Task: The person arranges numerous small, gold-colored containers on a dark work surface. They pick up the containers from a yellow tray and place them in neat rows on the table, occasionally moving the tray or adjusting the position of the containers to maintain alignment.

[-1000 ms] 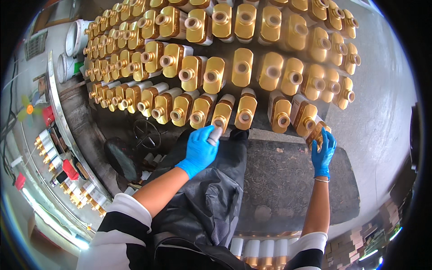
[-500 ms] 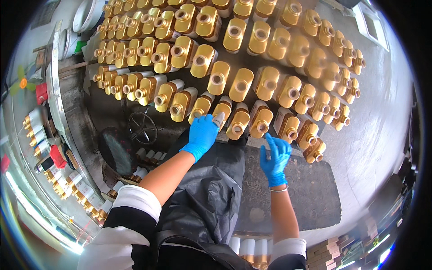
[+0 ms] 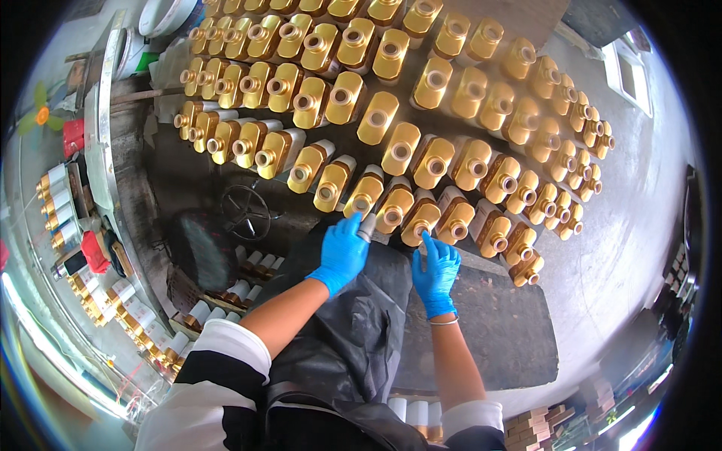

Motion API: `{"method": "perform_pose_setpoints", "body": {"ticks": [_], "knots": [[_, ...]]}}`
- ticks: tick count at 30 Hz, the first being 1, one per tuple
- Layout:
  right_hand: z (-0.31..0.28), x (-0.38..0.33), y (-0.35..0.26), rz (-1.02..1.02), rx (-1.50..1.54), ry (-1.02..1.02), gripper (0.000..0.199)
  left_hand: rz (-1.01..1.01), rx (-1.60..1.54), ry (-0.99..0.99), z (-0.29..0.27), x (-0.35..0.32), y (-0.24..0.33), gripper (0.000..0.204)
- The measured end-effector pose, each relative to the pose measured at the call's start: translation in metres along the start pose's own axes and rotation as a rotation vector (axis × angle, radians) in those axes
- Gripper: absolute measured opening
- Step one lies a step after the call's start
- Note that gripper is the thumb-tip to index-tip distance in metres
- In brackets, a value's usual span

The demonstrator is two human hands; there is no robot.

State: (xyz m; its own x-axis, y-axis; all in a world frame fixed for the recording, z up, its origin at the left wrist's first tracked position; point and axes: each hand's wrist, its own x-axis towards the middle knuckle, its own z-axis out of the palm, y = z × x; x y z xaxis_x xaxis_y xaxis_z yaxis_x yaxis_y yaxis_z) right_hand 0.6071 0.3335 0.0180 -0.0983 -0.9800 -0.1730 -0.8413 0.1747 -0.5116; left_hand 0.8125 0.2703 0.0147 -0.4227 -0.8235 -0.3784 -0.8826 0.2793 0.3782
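Observation:
Rows of gold-shouldered bottles with round open necks and pale or brown sides stand in front of me. At the near row, my left hand (image 3: 344, 255), in a blue glove, has its fingers bent close to a gold bottle (image 3: 364, 197). A small grey cylindrical piece (image 3: 367, 227) shows at its fingertips; whether it is held or covers a digit is unclear. My right hand (image 3: 436, 274), also blue-gloved, stretches its index finger to the near edge of another gold bottle (image 3: 421, 219). Its thumb stands apart, and nothing is seen in this hand.
A dark handwheel (image 3: 247, 212) and a round dark seat-like disc (image 3: 197, 248) are left of my apron (image 3: 338, 323). A dark flat board (image 3: 481, 331) lies below the right end of the rows. More bottles (image 3: 135, 308) stand at far left.
The bottle rows have shifted in the view. My right hand has moved left and its index fingertip is now at a different bottle. My left hand sits slightly lower and further right.

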Motion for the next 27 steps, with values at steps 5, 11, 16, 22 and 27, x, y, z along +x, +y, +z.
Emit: {"method": "perform_pose_setpoints", "body": {"ticks": [5,11,16,22,27], "knots": [[0.015,0.005,-0.006,0.052,-0.065,0.016,0.061,-0.007,0.159,-0.029,-0.005,0.019,-0.034,0.047],[0.033,0.009,-0.015,0.101,-0.107,0.024,0.064,0.027,0.114,-0.081,-0.003,0.021,-0.034,0.047],[0.039,0.005,-0.019,0.128,-0.139,-0.027,0.065,0.091,0.010,-0.129,-0.021,-0.015,-0.056,0.046],[0.040,0.004,-0.021,0.119,-0.158,-0.017,0.065,-0.038,0.007,-0.101,-0.034,-0.015,-0.096,0.039],[0.043,0.010,-0.022,0.155,-0.179,-0.029,0.064,-0.087,-0.058,0.000,-0.030,-0.002,-0.100,0.024]]}}
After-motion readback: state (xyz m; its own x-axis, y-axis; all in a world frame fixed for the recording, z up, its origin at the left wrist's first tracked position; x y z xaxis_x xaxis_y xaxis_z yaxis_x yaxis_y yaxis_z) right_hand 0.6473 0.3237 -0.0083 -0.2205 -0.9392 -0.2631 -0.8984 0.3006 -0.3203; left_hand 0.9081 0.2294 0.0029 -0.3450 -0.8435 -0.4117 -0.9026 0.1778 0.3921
